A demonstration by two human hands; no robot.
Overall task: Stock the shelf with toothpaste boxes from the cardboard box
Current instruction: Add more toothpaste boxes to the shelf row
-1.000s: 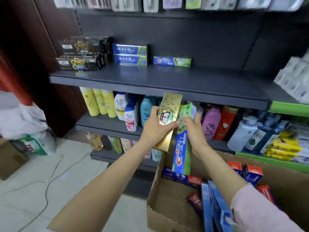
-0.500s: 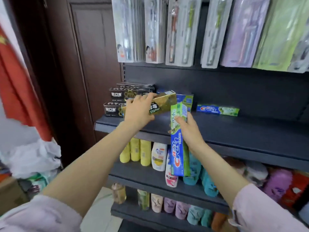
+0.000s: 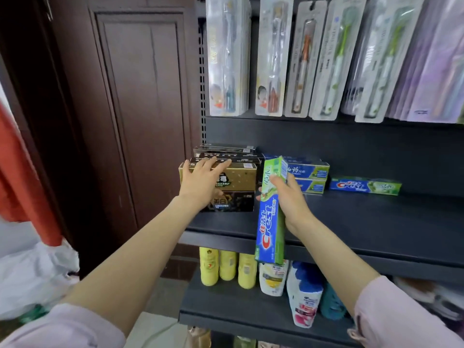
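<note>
A gold toothpaste box [image 3: 238, 177] lies on top of a black toothpaste box [image 3: 233, 201] at the left end of the dark shelf [image 3: 364, 222]. My left hand [image 3: 200, 182] rests flat on the gold box with fingers spread over its top edge. My right hand [image 3: 288, 197] holds a green and blue Crest box [image 3: 270, 222] upright in front of the shelf edge. More black boxes [image 3: 226, 153] are stacked behind. Two blue boxes [image 3: 310, 178] and one lying Crest box [image 3: 365, 186] sit further right. The cardboard box is out of view.
Toothbrush packs [image 3: 301, 59] hang above the shelf. Yellow bottles [image 3: 227, 266] and shampoo pouches [image 3: 303, 297] fill the lower shelf. A dark wooden door [image 3: 140, 109] stands to the left, with a red cloth [image 3: 22, 177] and white bags [image 3: 32, 280] beside it.
My left hand has set the gold box down flat on the black box at the shelf's left end. The Crest box in my right hand stays upright. The view rose from the cardboard box.
</note>
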